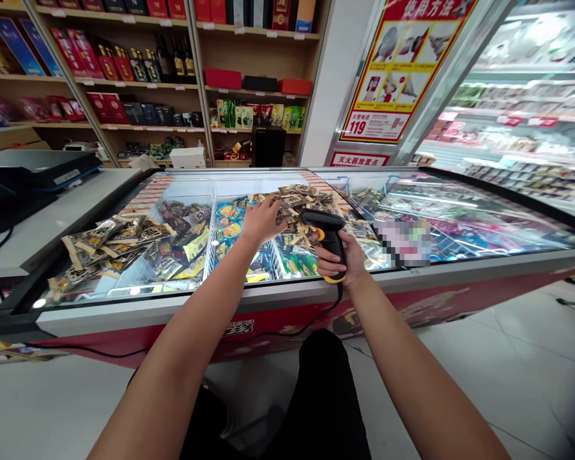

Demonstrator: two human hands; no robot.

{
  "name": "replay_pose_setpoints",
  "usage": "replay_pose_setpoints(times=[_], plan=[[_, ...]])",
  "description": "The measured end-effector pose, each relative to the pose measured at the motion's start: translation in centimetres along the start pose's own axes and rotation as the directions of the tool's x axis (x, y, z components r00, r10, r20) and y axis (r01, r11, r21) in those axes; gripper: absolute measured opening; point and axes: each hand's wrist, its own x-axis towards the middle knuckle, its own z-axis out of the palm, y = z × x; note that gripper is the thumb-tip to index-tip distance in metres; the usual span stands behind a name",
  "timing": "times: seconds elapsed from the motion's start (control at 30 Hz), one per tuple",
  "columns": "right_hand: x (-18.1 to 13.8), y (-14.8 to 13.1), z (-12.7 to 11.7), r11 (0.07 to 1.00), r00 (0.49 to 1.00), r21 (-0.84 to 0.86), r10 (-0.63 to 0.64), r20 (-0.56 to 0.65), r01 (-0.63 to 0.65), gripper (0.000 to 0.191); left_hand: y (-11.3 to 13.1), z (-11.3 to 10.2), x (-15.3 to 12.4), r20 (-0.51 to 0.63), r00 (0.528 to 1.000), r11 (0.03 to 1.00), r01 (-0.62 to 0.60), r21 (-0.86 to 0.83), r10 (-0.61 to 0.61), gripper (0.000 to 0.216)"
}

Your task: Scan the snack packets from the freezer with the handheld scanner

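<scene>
My right hand (352,260) is wrapped round the grip of a black and yellow handheld barcode scanner (322,220), its head turned to the left. A dark cable hangs from the scanner's base. My left hand (262,221) reaches forward, fingers and thumb apart, at the left edge of a pile of small snack packets (299,195) on the freezer's glass top. Whether its fingertips touch a packet is hard to make out. A second pile of similar packets (119,237) lies on the glass at the left.
Under the glass of the chest freezer (124,329), wire baskets hold colourful packets. A counter (23,246) with dark equipment stands at the left. Shelves (138,83) of boxes and bottles line the back. A lit display case (522,121) is at the right. The scanner's cable crosses the freezer front.
</scene>
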Motion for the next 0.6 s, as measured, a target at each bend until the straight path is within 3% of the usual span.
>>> replay_pose_setpoints(times=[0.1, 0.23, 0.4, 0.5, 0.6], plan=[[0.0, -0.1, 0.3, 1.000, 1.000, -0.013, -0.016, -0.003, 0.016, 0.053, -1.0, -1.1, -0.1, -0.059, 0.998, 0.993, 0.019, -0.116, -0.026, 0.035], [-0.1, -0.2, 0.8, 1.000, 0.997, -0.015, -0.012, -0.070, 0.011, 0.053, -5.3, -3.0, -0.5, -0.071, 0.989, 0.895, 0.086, -0.438, -0.130, 0.026], [0.1, -0.3, 1.6, 1.000, 0.992, -0.008, 0.019, -0.125, -0.020, 0.049, -10.8, -4.0, -3.0, 0.053, 0.922, 0.501, 0.256, -0.827, -0.383, 0.023], [0.2, -0.2, 2.0, 1.000, 0.991, -0.029, 0.005, -0.131, -0.009, 0.049, -11.9, -3.6, -4.7, 0.174, 0.884, 0.287, 0.319, -0.903, -0.433, 0.044], [0.3, 0.4, 2.5, 0.996, 0.993, -0.086, -0.025, -0.116, 0.015, 0.052, -12.0, -2.9, -5.1, 0.215, 0.869, 0.136, 0.303, -0.943, -0.447, 0.066]])
